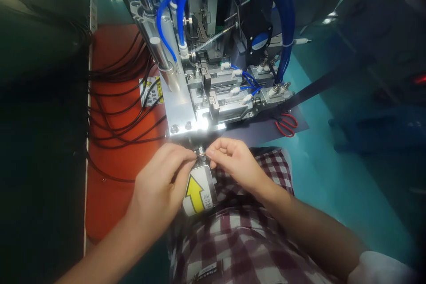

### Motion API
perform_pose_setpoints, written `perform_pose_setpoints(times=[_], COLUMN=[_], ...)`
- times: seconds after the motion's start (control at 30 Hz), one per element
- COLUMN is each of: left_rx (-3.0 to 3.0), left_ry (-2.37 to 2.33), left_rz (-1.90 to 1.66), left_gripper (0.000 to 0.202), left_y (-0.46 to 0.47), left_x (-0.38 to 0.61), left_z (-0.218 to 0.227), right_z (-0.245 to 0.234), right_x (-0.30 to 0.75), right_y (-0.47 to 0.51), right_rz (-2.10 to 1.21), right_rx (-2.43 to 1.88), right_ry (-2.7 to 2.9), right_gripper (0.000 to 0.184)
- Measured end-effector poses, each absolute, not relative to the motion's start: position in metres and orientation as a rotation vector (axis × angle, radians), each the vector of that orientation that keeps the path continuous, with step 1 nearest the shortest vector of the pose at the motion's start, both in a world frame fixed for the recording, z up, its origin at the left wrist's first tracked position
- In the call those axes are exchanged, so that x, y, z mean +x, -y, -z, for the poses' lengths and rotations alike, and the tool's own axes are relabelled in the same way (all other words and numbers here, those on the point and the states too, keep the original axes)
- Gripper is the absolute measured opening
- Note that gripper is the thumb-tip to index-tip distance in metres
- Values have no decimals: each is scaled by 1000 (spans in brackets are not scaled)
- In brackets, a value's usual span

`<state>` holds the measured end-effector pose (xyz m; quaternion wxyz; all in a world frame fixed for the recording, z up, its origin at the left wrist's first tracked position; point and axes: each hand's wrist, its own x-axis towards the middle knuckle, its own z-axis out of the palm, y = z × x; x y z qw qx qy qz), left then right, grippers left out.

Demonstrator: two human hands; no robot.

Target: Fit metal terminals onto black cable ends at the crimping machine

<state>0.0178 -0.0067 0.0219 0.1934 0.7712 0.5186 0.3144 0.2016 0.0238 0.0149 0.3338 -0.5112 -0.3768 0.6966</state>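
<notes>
My left hand [166,171] is closed in a pinch, its fingertips by a small fixture [201,159] below the machine's bright front edge. From the other side my right hand [233,157] pinches too, its tips a short gap from the left ones. Something thin and shiny shows between the fingertips, too small to name. Just under the fingers sits a white label with a yellow arrow [196,193], its shaft towards my body. Above both hands stands the metal machine block [181,113], brightly lit at its lower edge.
Thick blue air hoses [288,13] arch over the machine's slides and cylinders. Black cables [123,128] run across the orange-red surface [109,204] at left. Red-handled pliers [286,124] lie at right on a dark mat [266,131]. A checked apron [233,239] covers my lap.
</notes>
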Motion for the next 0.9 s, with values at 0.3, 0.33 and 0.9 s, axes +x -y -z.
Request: perform_pose_setpoints(times=[0.3,0.33,0.9], left_rx=[2405,2405,2391], left_ry=[-1360,-1368,-1482], left_rz=[-792,-793,-716], left_gripper=[22,22,29], left_y=[3,3,2], left_x=[12,11,8], left_z=[-12,-11,-5], right_z=[-5,-5,-2], right_x=[200,200,204], right_y=[-27,-28,-36], right_rz=[-1844,-1844,-1774], right_rx=[-1346,-1350,-1360], right_ry=[962,964,1152], right_gripper=[35,35,27])
